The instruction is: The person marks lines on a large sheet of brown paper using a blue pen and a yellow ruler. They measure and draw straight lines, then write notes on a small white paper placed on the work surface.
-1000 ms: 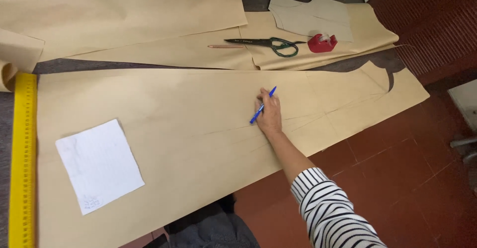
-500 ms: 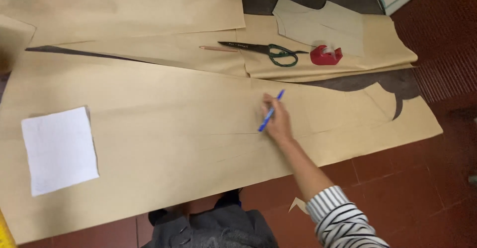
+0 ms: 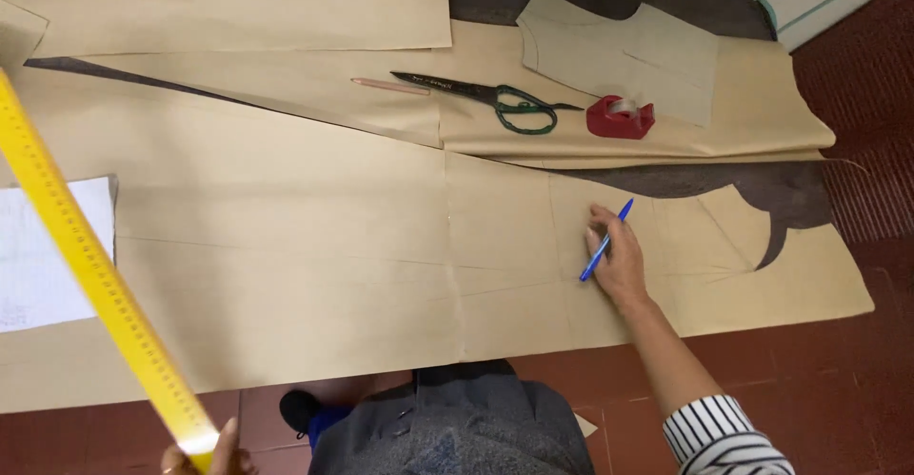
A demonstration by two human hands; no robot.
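Note:
My right hand (image 3: 617,261) rests on a large sheet of brown pattern paper (image 3: 333,247) spread on the floor and grips a blue pen (image 3: 606,240), tip down on the paper near faint pencil lines. My left hand (image 3: 209,454), only partly visible at the bottom edge, holds one end of a long yellow ruler (image 3: 90,266). The ruler slants up across the left of the view, raised above the paper.
Farther off, on other brown sheets, lie black scissors with green handles (image 3: 486,99), a pencil (image 3: 390,86) and a red tape dispenser (image 3: 620,116). A white sheet (image 3: 48,251) lies at the left. Dark red floor tiles (image 3: 838,380) border the paper.
The yellow ruler has swung up into view, lifted diagonally by my left hand. The view has shifted right, so the white sheet now lies at the left edge. My right hand stays on the paper with the pen.

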